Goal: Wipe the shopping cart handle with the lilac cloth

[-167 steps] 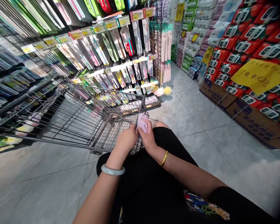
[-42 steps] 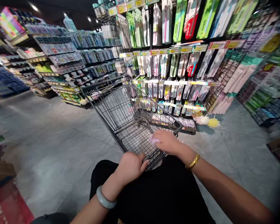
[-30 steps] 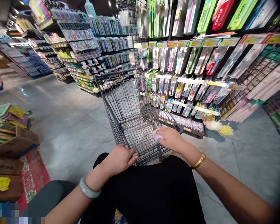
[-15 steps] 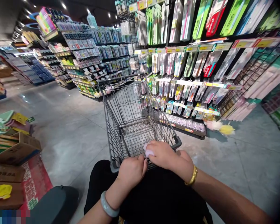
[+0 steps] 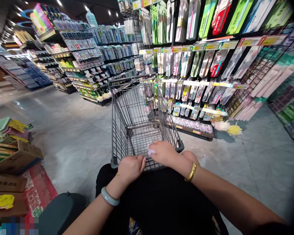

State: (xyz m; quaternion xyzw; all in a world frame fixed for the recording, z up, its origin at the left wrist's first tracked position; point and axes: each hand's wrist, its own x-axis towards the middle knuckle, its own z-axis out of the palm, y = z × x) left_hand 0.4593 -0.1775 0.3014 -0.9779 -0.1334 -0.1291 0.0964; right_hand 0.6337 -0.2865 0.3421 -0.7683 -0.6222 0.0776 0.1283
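My left hand [image 5: 130, 169], with a pale bangle [image 5: 109, 197] on its wrist, is curled closed above my lap. Whatever its fingers may hold is hidden. Just to its right, my right hand [image 5: 163, 154] is closed round a small, crumpled pale lilac piece [image 5: 151, 152], whose kind I cannot make out. A gold bracelet [image 5: 191, 172] circles that wrist. Both hands are over the near end of a grey wire shopping cart [image 5: 120, 130], whose basket holds nothing that I can see.
A rack of packaged brushes and pens [image 5: 183, 62] stands beyond the cart on the right. More stocked shelves [image 5: 75, 49] are further back. Open cardboard boxes [image 5: 26, 156] and a dark grey rounded object [image 5: 63, 212] are at the left on the tiled floor [image 5: 71, 137].
My hands have drawn slightly apart, leaving a small gap between the fingertips. Both sit a little higher and further left in view. The view has shifted slightly; the right hand keeps the lilac piece.
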